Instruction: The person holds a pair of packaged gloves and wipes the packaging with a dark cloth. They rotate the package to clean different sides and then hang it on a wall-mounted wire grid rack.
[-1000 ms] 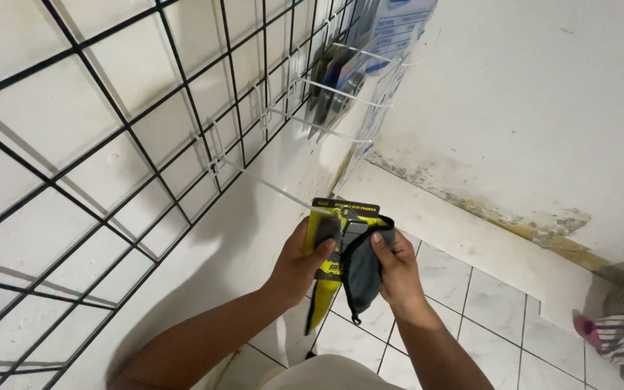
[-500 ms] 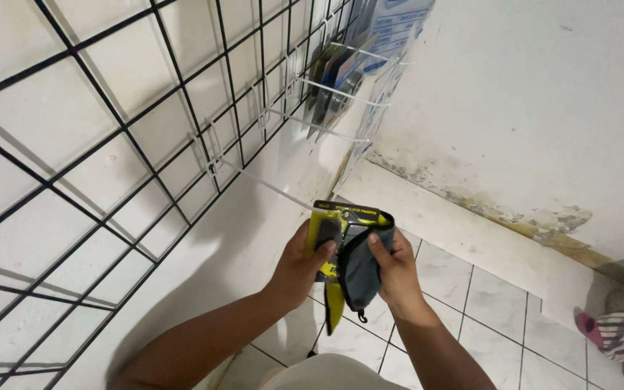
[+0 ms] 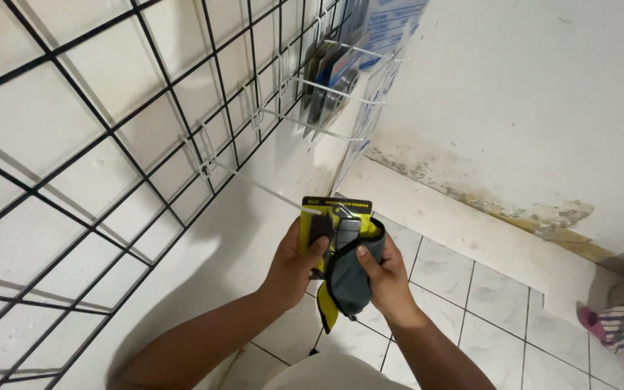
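We see our two bare arms reaching up from the bottom of the view, bent a little toward each other so that our hands meet in the middle. Our left hand (image 3: 296, 266) is curled around the left side of a flat yellow card pack with dark tools on its front (image 3: 335, 224). The thumb lies across the front of the pack and the fingers are hidden behind it. Our right hand (image 3: 384, 278) is closed on a soft grey-blue cloth with a yellow edge (image 3: 348, 282). The thumb presses on the front of the cloth and the fingers wrap around its right side. The cloth touches the lower part of the pack, and a yellow strip hangs down under our hands.

The pack is held up in the air, over the white tiled floor (image 3: 500, 289) and just below a long white wire hook (image 3: 254, 184). The hook sticks out from a black wire grid wall (image 3: 146, 108) on our left. More packs (image 3: 330, 76) hang higher up on the grid, at the top edge.
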